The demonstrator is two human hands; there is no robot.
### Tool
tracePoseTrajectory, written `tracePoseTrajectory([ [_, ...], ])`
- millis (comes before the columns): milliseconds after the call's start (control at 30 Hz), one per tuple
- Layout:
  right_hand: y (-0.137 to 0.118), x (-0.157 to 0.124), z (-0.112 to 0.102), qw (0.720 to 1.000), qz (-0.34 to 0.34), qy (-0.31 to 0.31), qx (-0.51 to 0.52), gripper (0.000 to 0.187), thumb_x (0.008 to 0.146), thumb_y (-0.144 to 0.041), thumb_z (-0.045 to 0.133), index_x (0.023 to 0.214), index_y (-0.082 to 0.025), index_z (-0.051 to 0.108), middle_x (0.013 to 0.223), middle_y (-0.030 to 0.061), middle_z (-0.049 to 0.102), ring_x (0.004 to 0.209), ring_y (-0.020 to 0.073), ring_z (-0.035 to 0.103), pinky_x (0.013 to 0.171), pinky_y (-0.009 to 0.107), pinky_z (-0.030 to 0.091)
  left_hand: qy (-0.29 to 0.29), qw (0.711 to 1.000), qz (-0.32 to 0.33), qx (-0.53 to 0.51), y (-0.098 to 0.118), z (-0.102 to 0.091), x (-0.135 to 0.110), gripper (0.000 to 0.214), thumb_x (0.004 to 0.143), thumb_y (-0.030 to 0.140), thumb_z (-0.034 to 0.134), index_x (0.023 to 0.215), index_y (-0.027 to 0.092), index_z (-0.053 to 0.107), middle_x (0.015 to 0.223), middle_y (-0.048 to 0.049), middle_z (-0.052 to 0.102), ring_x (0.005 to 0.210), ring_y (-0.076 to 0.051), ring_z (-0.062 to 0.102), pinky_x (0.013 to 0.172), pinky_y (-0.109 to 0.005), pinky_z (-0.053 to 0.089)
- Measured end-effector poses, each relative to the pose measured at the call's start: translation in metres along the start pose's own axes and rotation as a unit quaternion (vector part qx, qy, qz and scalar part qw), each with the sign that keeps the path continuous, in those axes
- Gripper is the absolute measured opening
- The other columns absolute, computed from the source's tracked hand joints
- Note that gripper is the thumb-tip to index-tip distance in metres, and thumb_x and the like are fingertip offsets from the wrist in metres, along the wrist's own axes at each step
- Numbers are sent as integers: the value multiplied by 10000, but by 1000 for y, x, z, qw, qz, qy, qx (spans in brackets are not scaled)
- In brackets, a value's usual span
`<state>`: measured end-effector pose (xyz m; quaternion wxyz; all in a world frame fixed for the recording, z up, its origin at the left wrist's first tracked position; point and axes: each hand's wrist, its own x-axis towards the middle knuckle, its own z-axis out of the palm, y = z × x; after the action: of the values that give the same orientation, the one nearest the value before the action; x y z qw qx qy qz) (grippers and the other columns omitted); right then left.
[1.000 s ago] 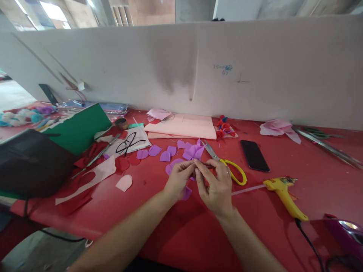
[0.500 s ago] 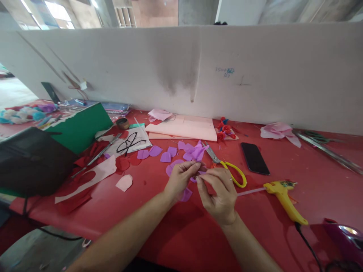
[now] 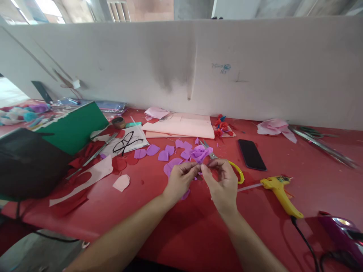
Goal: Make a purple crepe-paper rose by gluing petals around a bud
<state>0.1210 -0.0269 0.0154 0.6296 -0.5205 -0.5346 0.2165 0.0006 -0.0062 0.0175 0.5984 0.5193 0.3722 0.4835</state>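
Observation:
A purple paper flower (image 3: 200,153) stands upright above the red table, its lower end pinched between both sets of fingertips. My left hand (image 3: 183,177) is closed at its base from the left. From the right, my right hand (image 3: 222,181) grips the same spot with thumb and fingers pressed together. The stem, if any, is hidden by the fingers. Behind and left of the flower lie several loose purple petals (image 3: 163,155). Scissors with yellow handles (image 3: 239,172) lie behind my right hand, partly covered by it.
A yellow glue gun (image 3: 280,192) with its cord and a black phone (image 3: 252,155) lie at right. Folded pink paper (image 3: 181,126) and red flowers (image 3: 222,126) sit along the white partition (image 3: 255,90). Eyeglasses (image 3: 126,143), red scraps and a black bag (image 3: 28,166) are at left.
My right hand has turned and closed in beside the left at the flower's base. The flower has tipped so its open bloom shows more. The view has shifted slightly.

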Motion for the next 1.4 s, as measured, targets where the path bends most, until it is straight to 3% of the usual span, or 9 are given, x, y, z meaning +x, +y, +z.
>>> tracePoseTrajectory([
  [133, -3, 0, 1, 992, -83, 10, -98, 158, 761, -253, 704, 822, -209, 565, 774, -3, 592, 719, 155, 582, 698, 309, 495, 1, 1000, 3, 29, -1, -1, -1, 303, 819, 410, 604, 760, 146, 743, 625, -22, 620, 596, -119, 508, 618, -244, 426],
  [233, -4, 0, 1, 987, -107, 19, -121, 107, 785, -234, 677, 823, -211, 580, 783, 6, 620, 732, 163, 600, 701, 309, 500, 5, 999, 2, 35, 1, 0, -1, 296, 824, 396, 601, 767, 146, 749, 623, -20, 618, 595, -116, 504, 610, -236, 419],
  [433, -4, 1, -1, 985, -119, 4, -125, 22, 837, -209, 602, 855, -217, 611, 818, 21, 658, 773, 178, 626, 735, 327, 508, -1, 1000, -6, 6, 4, 1, -1, 257, 818, 367, 615, 738, 157, 739, 606, -7, 603, 579, -105, 503, 596, -226, 412],
  [867, -2, -1, -1, 988, -116, -5, -105, 79, 816, -158, 612, 876, -209, 602, 836, 21, 636, 789, 171, 609, 738, 332, 518, 7, 1000, -7, 5, 8, 3, -2, 254, 806, 354, 619, 683, 157, 720, 577, 1, 573, 566, -104, 483, 591, -226, 411],
  [1067, -4, -2, 0, 989, -103, -1, -105, 66, 815, -222, 629, 869, -215, 591, 817, 26, 628, 754, 181, 615, 712, 348, 538, 9, 1000, -1, 26, 2, 2, -2, 284, 821, 392, 604, 779, 153, 752, 605, -13, 604, 580, -113, 493, 598, -234, 414],
  [1400, -6, 0, 1, 972, -157, 26, -173, 51, 807, -200, 616, 801, -214, 567, 751, 16, 622, 715, 174, 590, 689, 331, 497, 6, 998, 4, 57, -4, 1, -2, 280, 851, 361, 566, 832, 160, 759, 674, -33, 653, 632, -130, 549, 639, -245, 448],
])
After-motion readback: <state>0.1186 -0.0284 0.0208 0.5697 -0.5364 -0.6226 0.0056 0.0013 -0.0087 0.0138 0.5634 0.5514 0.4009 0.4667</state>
